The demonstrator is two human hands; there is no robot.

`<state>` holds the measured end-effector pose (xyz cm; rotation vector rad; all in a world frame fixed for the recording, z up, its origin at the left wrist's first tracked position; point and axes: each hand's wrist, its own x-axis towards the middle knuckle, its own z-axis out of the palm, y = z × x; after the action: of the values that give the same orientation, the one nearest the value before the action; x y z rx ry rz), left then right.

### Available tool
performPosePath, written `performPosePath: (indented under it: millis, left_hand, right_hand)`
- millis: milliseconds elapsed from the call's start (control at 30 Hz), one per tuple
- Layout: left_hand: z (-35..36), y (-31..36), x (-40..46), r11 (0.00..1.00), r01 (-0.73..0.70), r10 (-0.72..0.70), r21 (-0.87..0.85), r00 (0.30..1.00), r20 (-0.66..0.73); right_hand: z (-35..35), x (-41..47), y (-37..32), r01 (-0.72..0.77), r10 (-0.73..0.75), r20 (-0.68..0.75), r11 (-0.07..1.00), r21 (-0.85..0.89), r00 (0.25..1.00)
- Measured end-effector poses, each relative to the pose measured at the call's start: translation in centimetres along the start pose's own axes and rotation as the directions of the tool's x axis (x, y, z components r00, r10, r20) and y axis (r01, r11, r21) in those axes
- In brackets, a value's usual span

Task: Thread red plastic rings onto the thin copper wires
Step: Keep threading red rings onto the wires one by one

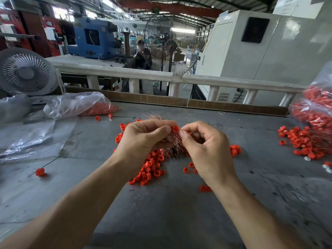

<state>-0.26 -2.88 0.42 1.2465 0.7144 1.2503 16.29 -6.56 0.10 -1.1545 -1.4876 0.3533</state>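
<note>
My left hand (pixel 143 139) pinches a red plastic ring (pixel 175 128) between thumb and forefinger, held up over the grey table (pixel 161 212). My right hand (pixel 206 144) has its thumb and forefinger pinched together right beside the ring; the wire it may hold is too thin to see. A bundle of thin copper wires (pixel 172 150) lies under both hands, partly hidden by them. Loose red rings (pixel 150 169) are heaped on the table just below my left hand.
An open plastic bag of red rings (pixel 79 105) lies at the left, and full bags (pixel 316 112) with spilled rings (pixel 303 141) sit at the right. A single ring (pixel 39 171) lies at the near left. A white fan (pixel 27 71) stands behind the table's left corner.
</note>
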Motion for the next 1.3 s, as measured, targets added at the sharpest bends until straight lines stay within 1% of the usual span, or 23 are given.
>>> performPosePath:
  millis: [200, 667, 833, 1000, 1100, 1300]
  left_hand:
    - [0.0, 0.0, 0.1, 1.000, 0.004, -0.004, -0.004, 1.000, -0.003]
    - [-0.3, -0.1, 0.2, 1.000, 0.012, -0.012, -0.002, 1.000, 0.006]
    - [-0.4, 0.0, 0.2, 0.995, 0.062, -0.060, -0.073, 0.998, 0.028]
    - [-0.4, 0.3, 0.2, 0.982, 0.136, -0.128, -0.128, 0.989, 0.074]
    - [-0.4, 0.3, 0.2, 0.978, 0.138, -0.127, -0.154, 0.989, 0.080]
    - [-0.2, 0.5, 0.1, 0.967, 0.119, -0.104, -0.224, 0.992, 0.076]
  right_hand:
    - [0.0, 0.0, 0.1, 0.003, -0.003, 0.003, 1.000, -0.008, 1.000]
    - [0.2, -0.1, 0.1, 0.014, -0.015, 0.018, 0.999, 0.045, 1.000]
    - [0.1, 0.0, 0.3, 0.012, -0.014, 0.024, 0.998, 0.058, 1.000]
    - [0.2, 0.2, 0.6, -0.010, 0.005, 0.057, 0.996, 0.088, 0.998]
    - [0.2, 0.2, 0.8, -0.028, 0.020, 0.071, 0.993, 0.117, 0.997]
    - [0.4, 0.1, 1.1, -0.142, 0.123, 0.123, 0.976, 0.162, 0.985]
